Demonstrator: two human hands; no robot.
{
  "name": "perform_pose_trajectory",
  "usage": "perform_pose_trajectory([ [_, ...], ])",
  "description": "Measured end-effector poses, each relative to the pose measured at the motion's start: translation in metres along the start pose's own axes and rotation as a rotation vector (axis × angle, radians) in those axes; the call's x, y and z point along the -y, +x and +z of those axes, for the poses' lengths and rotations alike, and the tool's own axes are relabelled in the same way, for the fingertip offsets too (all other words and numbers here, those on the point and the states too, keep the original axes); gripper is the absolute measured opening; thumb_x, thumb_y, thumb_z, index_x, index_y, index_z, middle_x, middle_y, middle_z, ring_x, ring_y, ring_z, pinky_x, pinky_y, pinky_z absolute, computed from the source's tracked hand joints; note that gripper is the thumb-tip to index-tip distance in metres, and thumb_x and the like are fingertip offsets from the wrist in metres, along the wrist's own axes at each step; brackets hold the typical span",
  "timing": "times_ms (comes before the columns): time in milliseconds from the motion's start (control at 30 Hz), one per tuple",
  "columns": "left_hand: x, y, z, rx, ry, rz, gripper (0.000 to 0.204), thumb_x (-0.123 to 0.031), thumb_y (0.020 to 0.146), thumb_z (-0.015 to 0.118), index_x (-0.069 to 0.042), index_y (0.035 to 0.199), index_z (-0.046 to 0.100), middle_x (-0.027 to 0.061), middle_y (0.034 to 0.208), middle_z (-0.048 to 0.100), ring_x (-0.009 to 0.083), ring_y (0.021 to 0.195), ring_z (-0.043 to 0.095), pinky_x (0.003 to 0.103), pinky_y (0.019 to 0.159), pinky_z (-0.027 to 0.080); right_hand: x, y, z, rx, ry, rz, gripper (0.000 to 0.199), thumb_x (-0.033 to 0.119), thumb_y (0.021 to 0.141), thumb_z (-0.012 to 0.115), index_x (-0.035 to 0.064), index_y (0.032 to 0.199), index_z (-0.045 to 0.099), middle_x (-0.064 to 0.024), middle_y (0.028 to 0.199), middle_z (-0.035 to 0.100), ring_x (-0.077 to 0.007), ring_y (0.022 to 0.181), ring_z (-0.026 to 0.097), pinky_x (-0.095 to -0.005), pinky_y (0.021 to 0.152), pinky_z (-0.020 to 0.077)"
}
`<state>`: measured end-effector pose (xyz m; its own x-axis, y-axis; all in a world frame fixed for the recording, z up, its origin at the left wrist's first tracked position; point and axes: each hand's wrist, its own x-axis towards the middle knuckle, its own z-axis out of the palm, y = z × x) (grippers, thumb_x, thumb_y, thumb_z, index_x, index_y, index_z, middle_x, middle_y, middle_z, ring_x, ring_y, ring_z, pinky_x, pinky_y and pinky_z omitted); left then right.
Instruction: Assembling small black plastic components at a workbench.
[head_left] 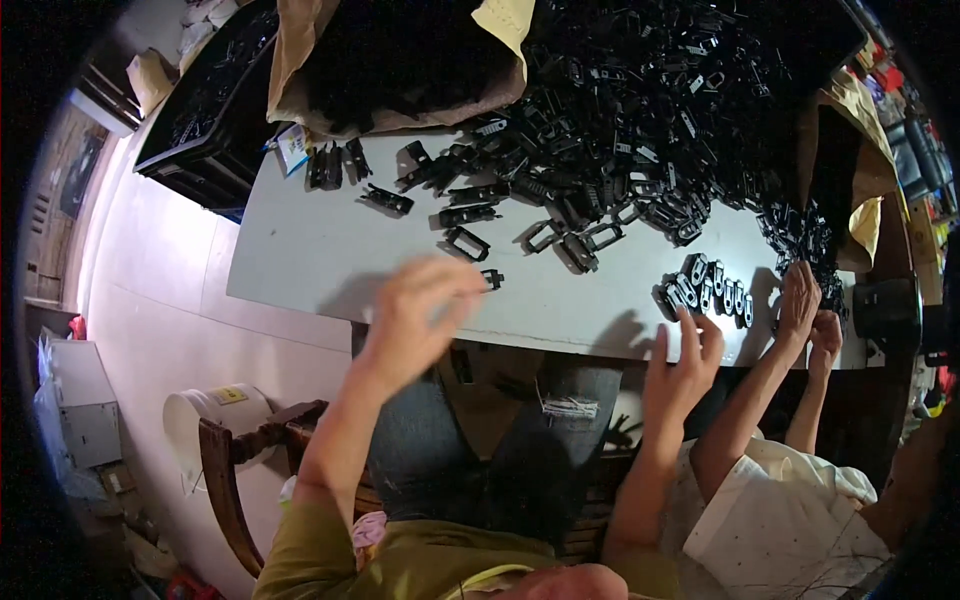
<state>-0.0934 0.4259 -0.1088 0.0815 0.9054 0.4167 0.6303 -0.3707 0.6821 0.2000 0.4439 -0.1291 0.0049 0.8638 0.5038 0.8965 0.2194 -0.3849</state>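
My left hand [415, 315] is over the table's front edge, slightly blurred. Its fingers are bent together, the tips at a small black plastic part [492, 280]; whether that part is lifted cannot be told. Just beyond lies a black oblong frame [467, 243] with an open middle. My right hand [683, 370] has its fingers apart and holds nothing. Its fingertips are close to a cluster of black pieces with pale oval rims [707, 288], set side by side on the white tabletop [330, 235].
A big heap of black plastic parts [640, 110] covers the table's back. Paper sacks stand at the far side [400, 122] and right [868, 150]. To my right, a co-worker's hands [800, 300] touch small parts. A black crate [205, 170] and white bucket [215, 425] are left.
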Motion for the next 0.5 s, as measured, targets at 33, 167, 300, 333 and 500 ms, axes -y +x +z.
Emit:
perform_pose_trajectory([
  [33,0.012,0.011,0.000,-0.083,0.117,-0.026,0.015,-0.005,0.075,0.068,-0.007,0.090,0.066,0.0079,0.096,0.065,0.0263,0.090,0.060,0.036,0.080,0.047,-0.007,0.002,0.003,-0.025,-0.137,0.032,0.027,0.008,0.080,0.065,0.0037,0.106,0.062,-0.0149,0.104,0.054,-0.0310,0.094,0.053,-0.0370,0.076,0.0452],
  [167,0.028,0.045,0.005,-0.100,0.390,-0.106,0.022,-0.004,0.074,0.068,-0.008,0.096,0.065,0.0080,0.096,0.065,0.0269,0.091,0.059,0.034,0.085,0.044,-0.006,0.003,0.020,-0.009,-0.222,-0.037,0.022,0.008,0.079,0.064,0.0056,0.101,0.063,-0.0136,0.107,0.055,-0.0317,0.097,0.053,-0.0387,0.076,0.0463],
  [300,0.044,0.050,0.010,-0.026,0.300,-0.162,0.025,-0.001,0.075,0.065,-0.007,0.100,0.063,0.0086,0.098,0.063,0.0260,0.091,0.059,0.035,0.087,0.044,0.013,0.002,0.026,0.061,-0.044,-0.050,0.016,0.002,0.076,0.064,0.0036,0.092,0.059,-0.0132,0.104,0.057,-0.0309,0.091,0.057,-0.0378,0.074,0.0474],
  [333,0.045,0.049,0.011,-0.022,0.296,-0.160,0.025,-0.001,0.075,0.065,-0.007,0.100,0.063,0.0086,0.098,0.063,0.0260,0.091,0.059,0.035,0.087,0.044,0.019,0.003,0.026,0.085,0.013,-0.059,0.019,0.001,0.076,0.064,0.0030,0.093,0.058,-0.0141,0.102,0.057,-0.0312,0.088,0.057,-0.0374,0.074,0.0475],
  [500,0.031,0.045,0.009,-0.262,-0.062,-0.158,0.019,0.006,0.078,0.058,-0.002,0.095,0.062,0.0069,0.089,0.060,0.0207,0.082,0.062,0.027,0.069,0.050,0.028,0.014,0.028,0.224,0.090,0.047,0.029,-0.001,0.069,0.065,0.0017,0.096,0.056,-0.0133,0.091,0.056,-0.0317,0.081,0.057,-0.0363,0.068,0.0477],
])
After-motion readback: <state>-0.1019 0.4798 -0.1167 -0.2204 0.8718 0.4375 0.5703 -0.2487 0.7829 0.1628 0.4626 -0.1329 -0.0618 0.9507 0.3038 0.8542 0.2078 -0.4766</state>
